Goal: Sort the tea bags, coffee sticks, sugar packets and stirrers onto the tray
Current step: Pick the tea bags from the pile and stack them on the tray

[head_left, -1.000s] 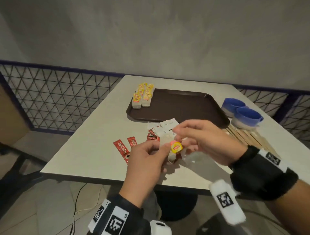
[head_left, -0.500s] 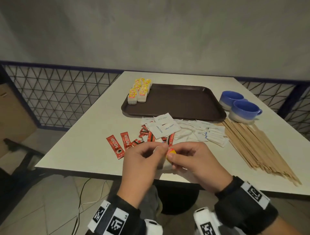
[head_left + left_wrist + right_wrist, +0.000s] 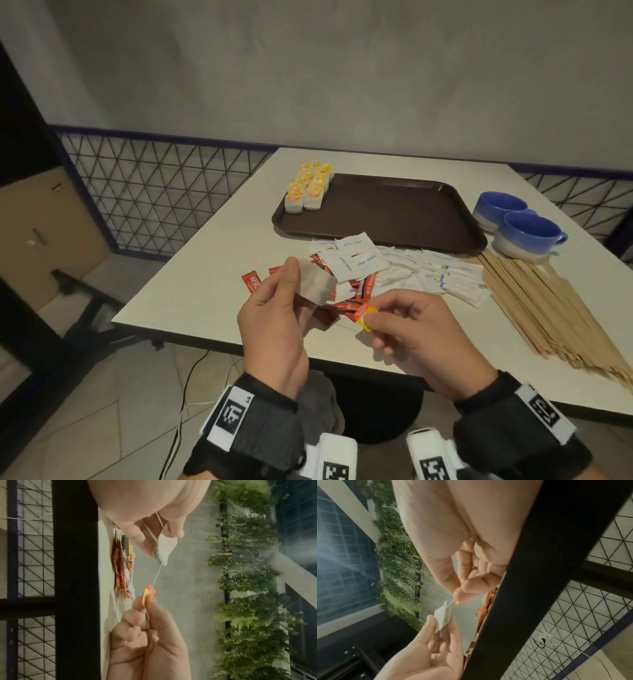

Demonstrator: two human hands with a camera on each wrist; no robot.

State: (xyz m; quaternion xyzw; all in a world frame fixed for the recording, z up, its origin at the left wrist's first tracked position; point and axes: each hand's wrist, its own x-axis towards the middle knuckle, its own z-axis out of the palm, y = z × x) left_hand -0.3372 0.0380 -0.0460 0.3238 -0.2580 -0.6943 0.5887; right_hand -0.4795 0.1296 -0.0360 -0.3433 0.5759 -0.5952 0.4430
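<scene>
My left hand (image 3: 294, 284) pinches a white tea bag (image 3: 315, 286) between thumb and fingers, above the table's front edge. My right hand (image 3: 371, 320) pinches its yellow and red tag (image 3: 365, 313). In the left wrist view the string (image 3: 157, 574) runs taut from the bag (image 3: 165, 547) to the tag (image 3: 149, 593). The brown tray (image 3: 394, 212) carries several tea bags (image 3: 310, 186) in its far left corner. Red coffee sticks (image 3: 356, 291), white sugar packets (image 3: 411, 270) and wooden stirrers (image 3: 548, 308) lie on the table in front of the tray.
Two blue cups (image 3: 527, 233) stand to the right of the tray, behind the stirrers. A wire mesh fence (image 3: 164, 192) runs along the table's left and far side. A cable lies on the floor under the table.
My hands were together on the tea bag; now they have drawn apart. The right hand has pulled the tag away and the string is stretched.
</scene>
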